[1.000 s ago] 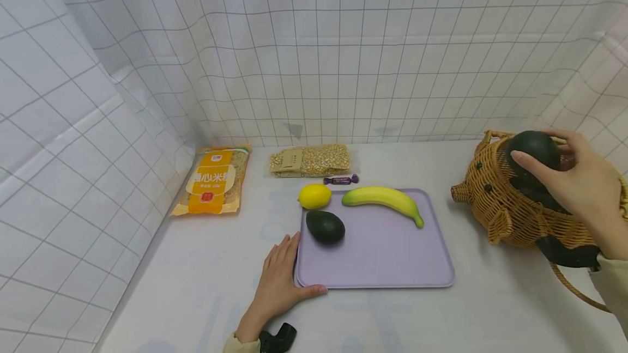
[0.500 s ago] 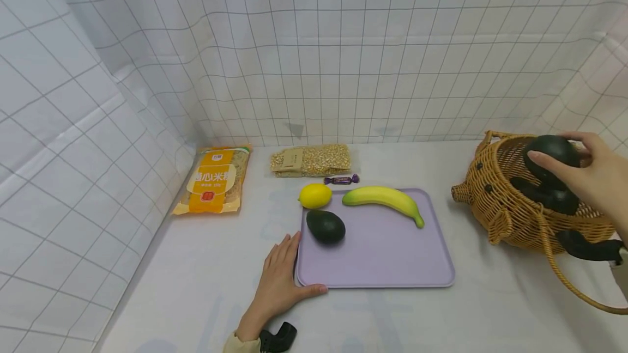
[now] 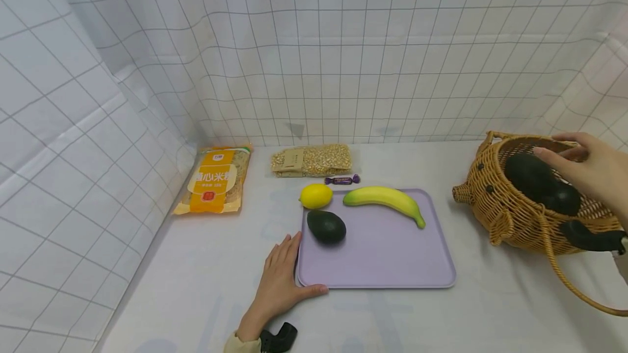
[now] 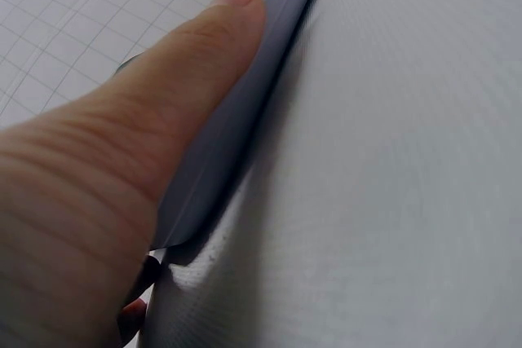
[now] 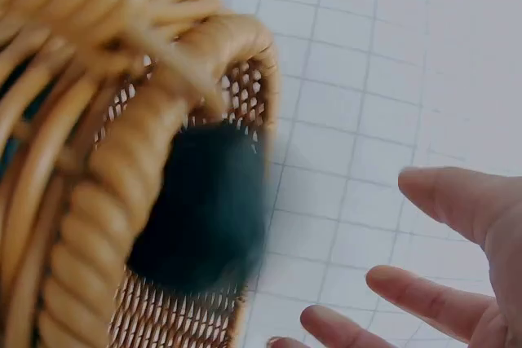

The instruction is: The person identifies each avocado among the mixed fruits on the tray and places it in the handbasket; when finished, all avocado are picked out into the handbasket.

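In the head view my left hand [image 3: 279, 279] rests at the front left corner of a lilac tray [image 3: 387, 260], fingers straight along its side and thumb by the front edge. On the tray lie an avocado [image 3: 326, 227] and a banana [image 3: 385, 199]; a lemon [image 3: 316, 196] sits at its back left corner. My right hand [image 3: 596, 170] is over a pig-shaped wicker basket [image 3: 490, 211], fingers spread and holding nothing. Inside the basket lies a dark green avocado [image 3: 529, 174], with another dark green fruit [image 3: 563, 199] beside it. In the right wrist view the fingers are apart from the avocado [image 5: 212, 209].
Behind the tray lie a wrapped purple candy [image 3: 342, 180] and a clear bag of corn kernels [image 3: 311, 160]. An orange food packet [image 3: 213, 180] lies at the back left. The basket's rope handle [image 3: 569, 282] hangs toward the front right. Gridded cloth stands behind.
My right hand has lowered the avocado into the basket and let go of it, then lifted slightly away. The left hand and the tray have stayed in place.
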{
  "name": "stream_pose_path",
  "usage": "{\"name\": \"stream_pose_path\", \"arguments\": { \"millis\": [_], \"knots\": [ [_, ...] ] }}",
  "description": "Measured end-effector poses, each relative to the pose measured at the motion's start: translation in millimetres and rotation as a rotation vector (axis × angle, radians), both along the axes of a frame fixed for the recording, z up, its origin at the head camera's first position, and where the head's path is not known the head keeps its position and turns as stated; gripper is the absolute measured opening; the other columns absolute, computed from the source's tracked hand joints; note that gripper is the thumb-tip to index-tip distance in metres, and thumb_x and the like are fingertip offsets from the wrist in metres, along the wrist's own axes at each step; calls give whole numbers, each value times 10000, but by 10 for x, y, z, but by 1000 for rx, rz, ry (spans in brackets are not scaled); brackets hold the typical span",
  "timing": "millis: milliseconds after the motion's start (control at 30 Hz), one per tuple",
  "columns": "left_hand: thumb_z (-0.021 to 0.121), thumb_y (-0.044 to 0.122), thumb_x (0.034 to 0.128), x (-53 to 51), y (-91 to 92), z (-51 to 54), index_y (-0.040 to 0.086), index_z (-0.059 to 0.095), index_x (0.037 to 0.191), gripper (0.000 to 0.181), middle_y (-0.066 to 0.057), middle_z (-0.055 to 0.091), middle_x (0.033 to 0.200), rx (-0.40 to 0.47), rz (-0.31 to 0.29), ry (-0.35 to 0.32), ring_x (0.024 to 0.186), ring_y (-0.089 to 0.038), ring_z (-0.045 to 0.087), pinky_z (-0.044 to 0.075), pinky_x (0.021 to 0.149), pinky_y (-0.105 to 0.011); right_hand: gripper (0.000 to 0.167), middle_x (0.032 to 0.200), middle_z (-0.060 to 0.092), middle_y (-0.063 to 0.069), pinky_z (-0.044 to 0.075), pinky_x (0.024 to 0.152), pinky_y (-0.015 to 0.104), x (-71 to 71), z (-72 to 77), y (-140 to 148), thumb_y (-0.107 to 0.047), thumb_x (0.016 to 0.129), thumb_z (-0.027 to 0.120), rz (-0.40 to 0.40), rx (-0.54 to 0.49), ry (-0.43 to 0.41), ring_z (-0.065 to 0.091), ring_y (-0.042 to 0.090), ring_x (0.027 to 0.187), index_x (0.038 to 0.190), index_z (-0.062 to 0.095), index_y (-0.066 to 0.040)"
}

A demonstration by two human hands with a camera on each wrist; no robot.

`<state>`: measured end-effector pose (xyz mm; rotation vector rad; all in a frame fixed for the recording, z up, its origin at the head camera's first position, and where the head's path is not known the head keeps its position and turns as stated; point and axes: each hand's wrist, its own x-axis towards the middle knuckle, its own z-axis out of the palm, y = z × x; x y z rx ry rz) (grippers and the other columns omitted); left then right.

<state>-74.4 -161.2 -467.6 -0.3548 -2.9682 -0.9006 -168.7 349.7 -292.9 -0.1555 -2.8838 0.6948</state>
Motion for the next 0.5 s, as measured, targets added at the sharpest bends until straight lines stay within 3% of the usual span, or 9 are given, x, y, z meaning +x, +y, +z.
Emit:
{"name": "stream_pose_path", "arguments": {
  "millis": [100,300,500],
  "knots": [
    [703,738,609,2,2,-2,70,221,1510,1221,-151,289,1506,0,-2,5,1403,-295,172,102,1117,-503,645,1071,502,413,459,574,570,54,14,-78,-429,952,516,19,11,31,503,541,872,1308,420,100],
    [708,735,606,9,2,8,65,224,1508,1224,-159,291,1504,-1,2,4,1401,-303,177,104,1116,-508,501,986,634,273,415,486,349,179,-15,-415,-442,918,584,95,29,114,591,412,801,1181,590,-16],
    [709,733,608,2,6,7,65,219,1509,1224,-157,283,1508,3,1,-4,1403,-299,168,97,1118,-502,356,820,676,105,372,410,288,222,-199,-927,-395,891,647,217,-48,222,587,207,646,1095,677,-105]
  ]
}}
